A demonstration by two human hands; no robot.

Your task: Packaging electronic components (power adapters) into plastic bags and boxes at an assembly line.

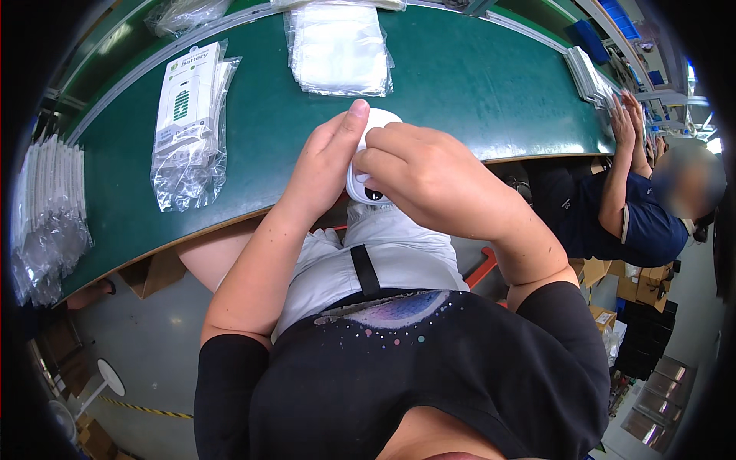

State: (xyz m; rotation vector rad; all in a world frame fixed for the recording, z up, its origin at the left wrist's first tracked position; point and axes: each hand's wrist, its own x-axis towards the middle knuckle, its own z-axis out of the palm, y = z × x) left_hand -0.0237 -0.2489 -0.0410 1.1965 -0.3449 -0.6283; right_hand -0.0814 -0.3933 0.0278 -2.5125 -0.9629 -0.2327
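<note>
Between my hands, at the near edge of the green table (pixel 460 69), is a white rounded object (pixel 381 117) with a dark round spot at its lower end; its exact kind is not clear. My left hand (pixel 326 157) grips its left side, thumb pointing up along the edge. Curled fingers of my right hand (pixel 418 165) press on its face from the right and cover much of it. Past my hands lies a stack of clear plastic bags (pixel 337 50). To the left, white battery boxes (pixel 184 115) in clear bags lie on the table.
A row of bagged packages (pixel 50 192) lines the far left of the table. Another stack of packages (pixel 589 77) lies at the right, near a co-worker's raised hands (pixel 627 126). Below the table, an orange-red bar (pixel 481 268) shows beside my leg, with cardboard boxes (pixel 644 285) farther right.
</note>
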